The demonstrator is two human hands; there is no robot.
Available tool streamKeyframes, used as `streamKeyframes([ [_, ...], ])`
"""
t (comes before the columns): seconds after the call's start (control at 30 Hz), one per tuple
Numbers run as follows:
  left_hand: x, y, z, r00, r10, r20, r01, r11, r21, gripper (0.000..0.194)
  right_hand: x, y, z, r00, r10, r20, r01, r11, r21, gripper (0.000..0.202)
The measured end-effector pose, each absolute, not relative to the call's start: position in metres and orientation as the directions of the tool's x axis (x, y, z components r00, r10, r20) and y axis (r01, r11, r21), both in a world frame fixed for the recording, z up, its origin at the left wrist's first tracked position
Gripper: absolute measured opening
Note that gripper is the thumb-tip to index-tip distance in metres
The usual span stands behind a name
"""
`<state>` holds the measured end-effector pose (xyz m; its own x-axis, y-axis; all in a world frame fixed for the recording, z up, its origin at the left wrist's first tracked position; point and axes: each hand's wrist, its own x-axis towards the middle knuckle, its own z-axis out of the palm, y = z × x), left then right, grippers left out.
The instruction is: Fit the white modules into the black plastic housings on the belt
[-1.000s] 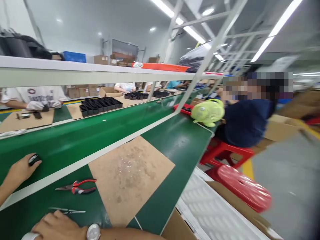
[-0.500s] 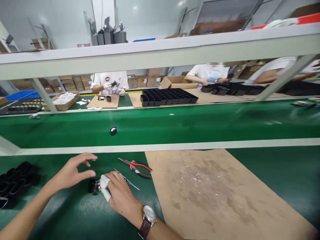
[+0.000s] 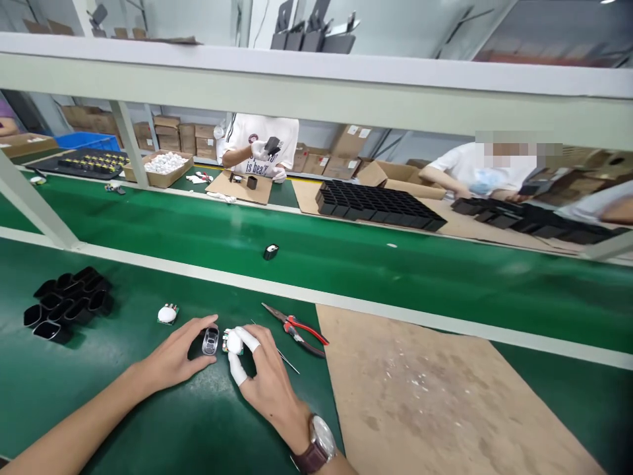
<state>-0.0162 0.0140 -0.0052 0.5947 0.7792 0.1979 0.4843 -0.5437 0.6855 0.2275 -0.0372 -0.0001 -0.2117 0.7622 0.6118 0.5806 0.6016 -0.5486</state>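
Note:
Between its thumb and index finger, my left hand (image 3: 175,353) grips a small black oval housing (image 3: 210,341), its open end facing up towards the camera. My right hand (image 3: 264,363), with white covers on thumb and index finger, pinches a small circuit board with a white dome (image 3: 234,342). The board is just right of the housing, with a narrow gap between them. Another white-domed circuit board (image 3: 167,314) lies beyond my left hand. Red-handled pliers (image 3: 295,330) lie beyond my right hand, and tweezers (image 3: 289,361) are partly hidden behind it.
A cluster of black oval housings (image 3: 66,303) stands at the left. At the right lies a brown board (image 3: 420,396). A black part (image 3: 271,251) sits on the green belt (image 3: 208,231). Across it, co-workers (image 3: 262,145) handle black parts. A shelf beam (image 3: 316,79) spans overhead.
My left hand has closed on the black housing. The circuit board in my right hand now shows, apart from the housing. The view has turned left, and the second circuit board has come into sight.

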Motion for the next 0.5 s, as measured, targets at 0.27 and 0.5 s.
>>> streamKeyframes([
  [0.27, -0.012, 0.008, -0.002, 0.649, 0.701, 0.296, 0.405, -0.647, 0.645, 0.072, 0.229, -0.047, 0.013, -0.298, 0.677, 0.673, 0.585, 0.687, -0.432, 0.057],
  [0.5, -0.012, 0.006, 0.001, 0.663, 0.691, 0.286, 0.428, -0.665, 0.612, 0.073, 0.231, -0.048, 0.017, -0.323, 0.708, 0.628, 0.612, 0.662, -0.432, 0.066],
])
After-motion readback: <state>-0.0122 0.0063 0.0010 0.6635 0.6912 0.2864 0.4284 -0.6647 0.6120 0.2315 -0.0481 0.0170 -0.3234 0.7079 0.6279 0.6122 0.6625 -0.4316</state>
